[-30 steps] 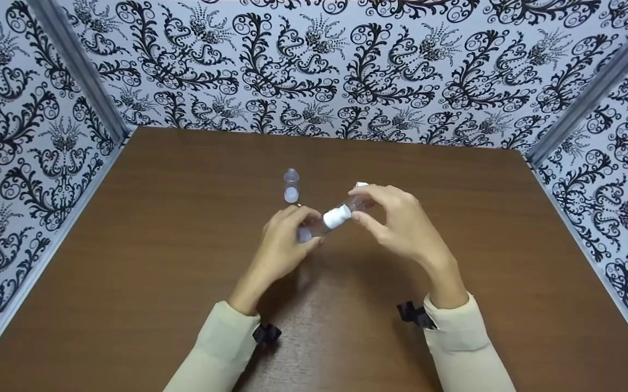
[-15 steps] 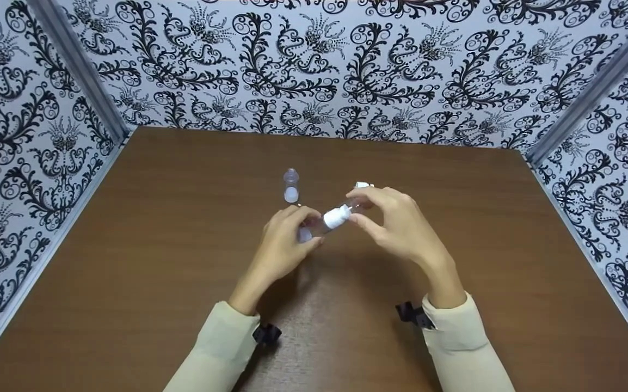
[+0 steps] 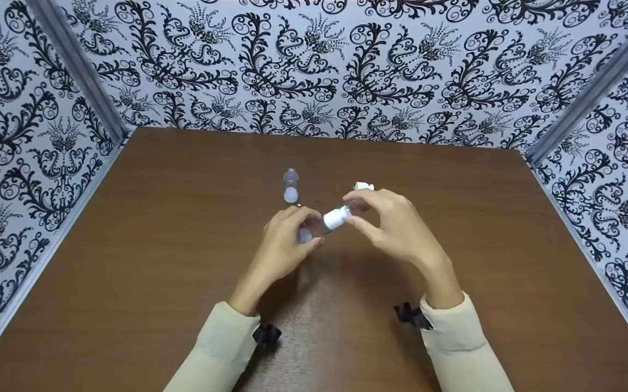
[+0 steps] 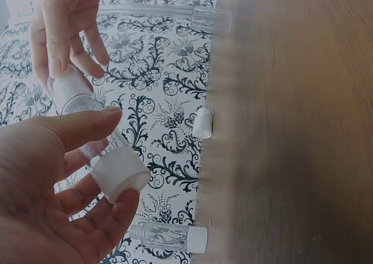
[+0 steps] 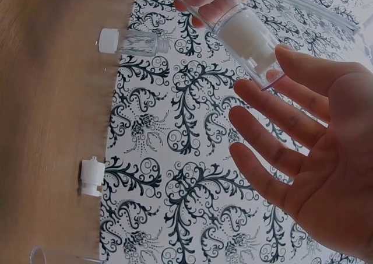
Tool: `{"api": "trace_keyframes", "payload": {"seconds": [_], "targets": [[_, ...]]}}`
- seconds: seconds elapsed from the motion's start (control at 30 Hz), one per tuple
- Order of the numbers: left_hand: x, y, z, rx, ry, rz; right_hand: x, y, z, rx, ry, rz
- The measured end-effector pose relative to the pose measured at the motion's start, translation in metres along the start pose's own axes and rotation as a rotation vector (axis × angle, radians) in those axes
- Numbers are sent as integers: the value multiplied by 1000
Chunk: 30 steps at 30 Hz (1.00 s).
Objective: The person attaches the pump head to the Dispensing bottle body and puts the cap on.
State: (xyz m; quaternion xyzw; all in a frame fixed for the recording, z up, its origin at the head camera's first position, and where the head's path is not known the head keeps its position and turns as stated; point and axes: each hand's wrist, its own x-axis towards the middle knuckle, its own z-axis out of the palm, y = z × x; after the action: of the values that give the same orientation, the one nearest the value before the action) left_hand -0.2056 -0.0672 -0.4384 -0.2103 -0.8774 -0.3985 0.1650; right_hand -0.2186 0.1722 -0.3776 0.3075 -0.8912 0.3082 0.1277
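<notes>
My left hand [image 3: 287,234] grips a clear pump bottle with a white base [image 4: 119,173], held tilted above the table. Its white pump top [image 3: 336,218] points up toward my right hand [image 3: 401,223]. Between right thumb and index finger is a clear cap [image 5: 269,82], which surrounds the white pump in the right wrist view. The other right fingers are spread, away from the bottle. Past my left hand a second clear bottle with a white base [image 3: 291,191] stands uncapped on the table, its threaded neck upward in the left wrist view.
A loose white pump top [image 3: 364,186] sits on the table just beyond my right hand. A clear hollow cylinder [image 4: 211,20] stands farther right, hidden behind that hand in the head view. Patterned walls [image 3: 314,65] border the brown table [image 3: 183,179] at back and sides.
My right hand has shifted slightly left toward the bottle, bringing the clear cap farther over its pump top. The loose pump top behind shows more. My left hand stays still.
</notes>
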Motion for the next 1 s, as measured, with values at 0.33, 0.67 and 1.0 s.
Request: {"api": "trace_keyframes", "payload": {"seconds": [0.33, 0.67, 1.0], "targets": [[0, 2, -2, 3, -20, -11, 0, 0, 3, 9, -1, -8], [0, 1, -1, 16, -15, 3, 0, -1, 1, 14, -11, 9], [0, 4, -1, 16, -6, 20, -1, 0, -3, 23, -31, 30]]}}
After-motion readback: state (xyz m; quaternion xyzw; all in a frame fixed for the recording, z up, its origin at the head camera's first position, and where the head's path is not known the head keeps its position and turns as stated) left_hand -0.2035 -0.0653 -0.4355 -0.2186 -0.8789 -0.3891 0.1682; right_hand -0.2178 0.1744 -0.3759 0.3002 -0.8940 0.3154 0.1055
